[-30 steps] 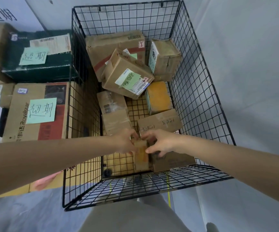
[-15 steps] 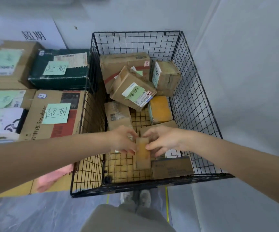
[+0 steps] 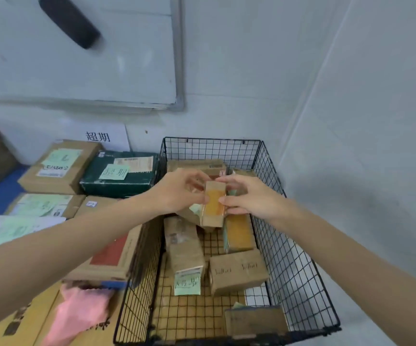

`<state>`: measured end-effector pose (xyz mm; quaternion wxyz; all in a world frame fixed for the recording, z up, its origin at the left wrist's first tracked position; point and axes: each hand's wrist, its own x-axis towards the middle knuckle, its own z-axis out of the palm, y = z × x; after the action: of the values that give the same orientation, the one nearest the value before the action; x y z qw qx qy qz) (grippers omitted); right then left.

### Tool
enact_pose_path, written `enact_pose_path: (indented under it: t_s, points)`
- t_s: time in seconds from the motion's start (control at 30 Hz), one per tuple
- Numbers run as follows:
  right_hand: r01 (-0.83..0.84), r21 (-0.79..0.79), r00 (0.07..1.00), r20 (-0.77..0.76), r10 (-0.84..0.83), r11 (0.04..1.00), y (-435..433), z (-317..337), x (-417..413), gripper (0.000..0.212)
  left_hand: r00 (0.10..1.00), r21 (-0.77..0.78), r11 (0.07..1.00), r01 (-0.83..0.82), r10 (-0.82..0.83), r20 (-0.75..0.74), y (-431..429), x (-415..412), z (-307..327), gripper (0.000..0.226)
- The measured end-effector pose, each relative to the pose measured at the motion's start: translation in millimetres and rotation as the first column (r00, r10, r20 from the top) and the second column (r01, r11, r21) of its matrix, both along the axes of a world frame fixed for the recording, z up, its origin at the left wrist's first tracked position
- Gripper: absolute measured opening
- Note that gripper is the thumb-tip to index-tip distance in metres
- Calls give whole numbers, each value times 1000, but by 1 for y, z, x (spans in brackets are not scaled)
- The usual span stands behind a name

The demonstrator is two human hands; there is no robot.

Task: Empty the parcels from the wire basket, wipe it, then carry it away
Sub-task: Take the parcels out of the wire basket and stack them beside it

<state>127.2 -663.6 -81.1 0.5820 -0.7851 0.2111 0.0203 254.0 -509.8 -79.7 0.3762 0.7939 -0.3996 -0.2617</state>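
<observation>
Two hands (image 3: 177, 193) (image 3: 254, 198) pinch one parcel (image 3: 214, 203); maybe seven below.

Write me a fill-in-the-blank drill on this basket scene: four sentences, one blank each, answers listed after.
1. The small cardboard parcel is pinched between ___ hands, the left hand and the right hand.
2. The wire basket is ___ in colour.
3. A ___ cloth lies on the boxes left of the basket.
4. Others, such as the stamped parcel, lie inside, so the basket is not yet ___.

Answers: both; black; pink; empty
</observation>
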Motion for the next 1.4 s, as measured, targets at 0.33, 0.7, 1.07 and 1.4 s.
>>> enact_pose_path:
  t_s: [0.33,0.7,1.07,1.4]
  points:
    - [154,-265,896,444,-22,952,-3,45,33,47,995,-426,903,-65,89,36,-3,39,43,39]
    - [215,-386,820,570,49,897,-13,56,56,58,984,-604,776,-180,145,-108,-12,36,59,32]
    - [325,-290,711,702,-30,900,-13,47,63,58,964,-633,727,-265,216,-155,-34,36,57,36]
    - [281,-404,772,634,45,870,-16,45,59,59,922,-577,719,-387,297,-248,-42,31,53,43]
